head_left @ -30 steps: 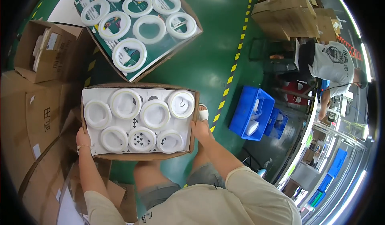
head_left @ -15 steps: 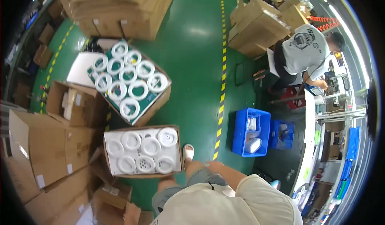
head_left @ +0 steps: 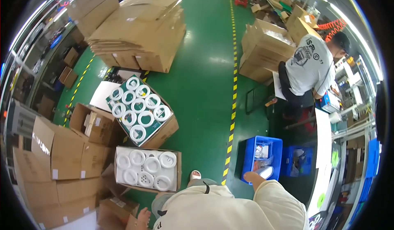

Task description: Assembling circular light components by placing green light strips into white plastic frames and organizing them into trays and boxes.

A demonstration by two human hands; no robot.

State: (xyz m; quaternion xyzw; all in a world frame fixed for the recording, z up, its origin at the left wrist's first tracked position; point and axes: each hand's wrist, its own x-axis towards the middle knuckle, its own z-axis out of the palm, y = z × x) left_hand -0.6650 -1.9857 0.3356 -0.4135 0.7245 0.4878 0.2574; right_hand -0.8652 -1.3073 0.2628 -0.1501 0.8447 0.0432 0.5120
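Beyond and right of the right hand (head_left: 248, 176), a co-worker's white T-shirt (head_left: 311, 68) bears dark lettering beside a printed graphic. Left of the left hand (head_left: 143, 218), brown corrugated cartons (head_left: 67, 158) carry small white labels (head_left: 55, 174); any print there is illegible.

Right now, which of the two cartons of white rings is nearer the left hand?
The white-sheeted carton, just beyond the left hand; the green-sheeted carton lies farther off, past it.

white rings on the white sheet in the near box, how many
7 white rings: four in the far row, three in the near row; any under the white sheet would be hidden.
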